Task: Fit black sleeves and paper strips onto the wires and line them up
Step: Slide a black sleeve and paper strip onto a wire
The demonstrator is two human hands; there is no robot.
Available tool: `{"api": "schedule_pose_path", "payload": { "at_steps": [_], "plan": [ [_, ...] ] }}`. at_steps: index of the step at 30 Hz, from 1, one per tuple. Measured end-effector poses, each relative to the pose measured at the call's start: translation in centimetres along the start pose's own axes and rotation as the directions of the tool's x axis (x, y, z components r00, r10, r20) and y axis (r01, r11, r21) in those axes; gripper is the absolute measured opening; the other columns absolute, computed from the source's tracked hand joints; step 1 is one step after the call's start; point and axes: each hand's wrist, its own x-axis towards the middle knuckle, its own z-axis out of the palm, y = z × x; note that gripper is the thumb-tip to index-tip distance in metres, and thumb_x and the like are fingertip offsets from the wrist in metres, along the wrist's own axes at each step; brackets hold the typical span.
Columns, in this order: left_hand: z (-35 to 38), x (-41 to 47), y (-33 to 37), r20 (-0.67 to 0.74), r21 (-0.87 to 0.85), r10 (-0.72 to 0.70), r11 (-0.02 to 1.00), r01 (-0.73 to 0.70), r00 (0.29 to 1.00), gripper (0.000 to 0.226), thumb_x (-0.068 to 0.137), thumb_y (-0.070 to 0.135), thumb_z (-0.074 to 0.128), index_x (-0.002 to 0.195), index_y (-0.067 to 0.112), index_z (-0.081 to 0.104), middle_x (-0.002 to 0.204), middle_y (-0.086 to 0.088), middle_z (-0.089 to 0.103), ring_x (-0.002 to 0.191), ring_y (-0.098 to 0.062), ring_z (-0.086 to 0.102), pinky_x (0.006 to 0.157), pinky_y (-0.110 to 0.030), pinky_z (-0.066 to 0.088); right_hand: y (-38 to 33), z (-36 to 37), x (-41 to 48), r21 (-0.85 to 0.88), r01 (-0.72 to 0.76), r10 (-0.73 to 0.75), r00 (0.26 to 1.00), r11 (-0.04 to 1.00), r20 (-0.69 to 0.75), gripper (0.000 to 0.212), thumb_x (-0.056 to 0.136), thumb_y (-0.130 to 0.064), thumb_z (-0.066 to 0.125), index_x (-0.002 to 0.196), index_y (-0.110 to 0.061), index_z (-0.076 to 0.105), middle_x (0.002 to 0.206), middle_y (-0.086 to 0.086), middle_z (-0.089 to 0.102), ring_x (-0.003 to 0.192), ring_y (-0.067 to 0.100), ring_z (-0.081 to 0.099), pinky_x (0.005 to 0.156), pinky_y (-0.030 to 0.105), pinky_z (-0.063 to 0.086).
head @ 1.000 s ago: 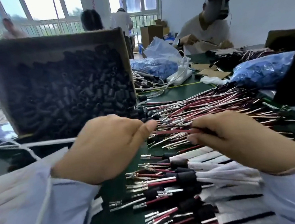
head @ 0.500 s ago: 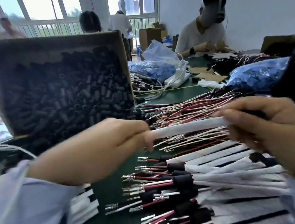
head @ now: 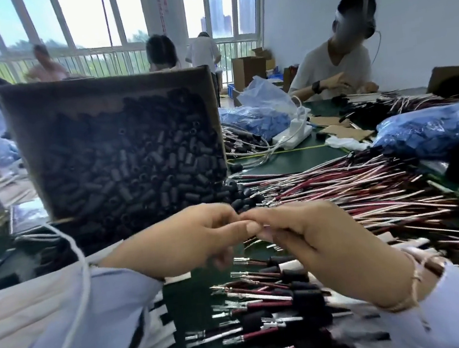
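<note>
Black sleeves [head: 124,168] look light, rubbery; wires [head: 353,194] thin, limp — probably best pinched near one end. Left hand [head: 179,242] and right hand [head: 331,248] meet mid-frame, fingers [head: 246,227] pinched — what they hold is hidden.

The box [head: 104,86] in front of me is brown cardboard, and the sleeves [head: 136,167] in it are all dull black. The table [head: 287,161] is dark green. The wires [head: 353,191] in the big heap are dark red and white, with silver metal ends. The paper strips [head: 168,331] below my left arm are white with black blocks. The bag [head: 423,128] on the right is blue. My shirt [head: 39,324] is pale blue-grey, and the cord [head: 85,276] over it is white.
</note>
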Motion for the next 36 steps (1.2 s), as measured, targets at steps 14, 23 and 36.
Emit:
{"api": "schedule_pose_path", "payload": {
  "at_steps": [14,23,36],
  "plan": [
    [-0.2,13.2,-6.7,-0.397,0.609,-0.145,0.697,0.379,0.906,0.045,0.086,0.031,0.068,0.124,0.020,0.048,0.128,-0.011,0.044,0.113,-0.031,0.051,0.089,-0.037,0.043,4.2,0.5,-0.3,-0.256,-0.254,0.270,0.962,0.933,0.031,0.026,0.099,-0.029,0.041,0.107,-0.021,0.064,0.094,-0.003,0.069,0.088,0.019,0.060,0.077,0.034,0.047],
    [-1.3,4.2,-3.2,-0.187,-0.376,-0.021,0.925,-0.052,0.982,0.018,0.069,0.021,0.078,0.081,0.018,0.064,0.078,-0.003,0.069,0.079,-0.017,0.071,0.061,-0.021,0.054,4.8,0.4,-1.1,-0.148,-0.163,0.144,0.981,0.976,-0.133,0.026,0.098,-0.024,0.046,0.100,-0.014,0.070,0.080,-0.002,0.064,0.075,0.020,0.058,0.069,0.035,0.043],
    [-0.5,2.3,-2.7,-0.052,-0.761,0.181,0.629,-0.157,0.982,0.017,0.075,0.011,0.060,0.085,0.015,0.073,0.082,-0.003,0.071,0.081,-0.014,0.072,0.064,-0.019,0.057,3.4,0.8,-1.3,0.016,0.030,-0.021,0.923,0.999,-0.385,0.025,0.093,-0.039,0.053,0.103,-0.026,0.072,0.071,-0.009,0.068,0.065,0.011,0.064,0.055,0.035,0.052]
  ]
}}
